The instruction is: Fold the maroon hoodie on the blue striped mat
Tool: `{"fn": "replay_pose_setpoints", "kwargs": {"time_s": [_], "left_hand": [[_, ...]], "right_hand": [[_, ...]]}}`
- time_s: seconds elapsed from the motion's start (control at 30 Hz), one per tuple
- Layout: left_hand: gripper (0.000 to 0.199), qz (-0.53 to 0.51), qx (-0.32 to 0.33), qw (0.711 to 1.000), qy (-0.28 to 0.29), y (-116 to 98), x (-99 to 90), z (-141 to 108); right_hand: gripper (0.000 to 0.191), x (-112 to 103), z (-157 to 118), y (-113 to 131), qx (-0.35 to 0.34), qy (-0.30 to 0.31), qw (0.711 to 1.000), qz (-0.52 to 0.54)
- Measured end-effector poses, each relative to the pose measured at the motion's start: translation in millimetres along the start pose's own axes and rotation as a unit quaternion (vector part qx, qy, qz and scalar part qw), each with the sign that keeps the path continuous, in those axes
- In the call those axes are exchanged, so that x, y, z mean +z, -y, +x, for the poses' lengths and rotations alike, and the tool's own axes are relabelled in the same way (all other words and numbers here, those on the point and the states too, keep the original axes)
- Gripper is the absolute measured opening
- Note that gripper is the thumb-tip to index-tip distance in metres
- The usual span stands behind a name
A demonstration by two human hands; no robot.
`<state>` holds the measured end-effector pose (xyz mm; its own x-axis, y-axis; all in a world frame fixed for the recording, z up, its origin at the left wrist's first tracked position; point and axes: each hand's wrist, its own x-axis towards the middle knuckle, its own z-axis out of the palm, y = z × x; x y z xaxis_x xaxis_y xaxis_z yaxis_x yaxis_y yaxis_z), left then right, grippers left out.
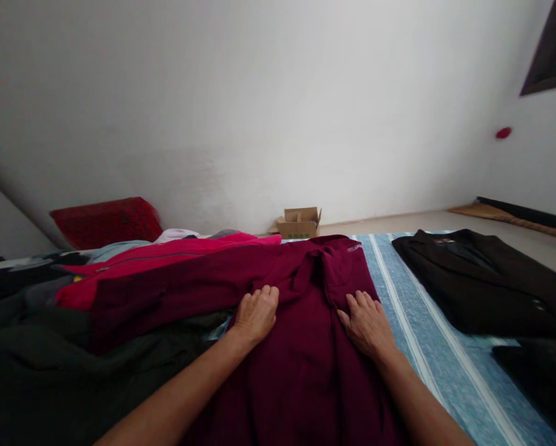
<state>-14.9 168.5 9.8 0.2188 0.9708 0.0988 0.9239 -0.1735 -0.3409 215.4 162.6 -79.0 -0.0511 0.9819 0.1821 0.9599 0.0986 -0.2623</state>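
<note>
A maroon long-sleeved jacket (296, 371) lies spread before me, one sleeve stretched out to the left and the other side folded inward near the collar. My left hand (258, 313) is closed on the cloth by the base of that sleeve, its fingers curled in. On the right side of the jacket rests my right hand (367, 321), fingers laid along the folded part and the thumb apart. Beneath the sleeve, a bright pink garment (175, 251) shows at the back and a dark green garment (73, 378) at the front.
A folded black jacket (482, 279) lies at right on the blue striped sheet (412, 310), with another dark garment (542, 378) nearer me. More clothes are heaped at left beside a red patterned object (108, 223). An open cardboard box (300, 224) stands by the wall.
</note>
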Motion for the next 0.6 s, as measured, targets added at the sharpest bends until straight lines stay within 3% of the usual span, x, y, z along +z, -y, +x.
{"fn": "replay_pose_setpoints", "kwargs": {"time_s": [0.17,0.27,0.47,0.6], "left_hand": [[0.031,0.035,-0.052,0.986,-0.154,59.3,-30.0,44.8],[0.032,0.039,-0.090,0.972,-0.212,84.3,-34.4,59.5],[0.030,-0.022,-0.222,0.955,-0.194,101.1,-18.9,67.3],[0.023,-0.199,-0.308,0.914,-0.174,114.5,-20.0,75.6]], "right_hand": [[0.055,1.3,0.7,-0.2,0.004,0.002,1.000,-0.003],[0.055,1.4,0.4,-0.5,0.003,0.003,1.000,-0.004],[0.054,2.0,1.4,-1.2,0.003,-0.002,1.000,-0.002],[0.054,3.5,2.1,-1.7,0.007,0.003,1.000,-0.001]]}}
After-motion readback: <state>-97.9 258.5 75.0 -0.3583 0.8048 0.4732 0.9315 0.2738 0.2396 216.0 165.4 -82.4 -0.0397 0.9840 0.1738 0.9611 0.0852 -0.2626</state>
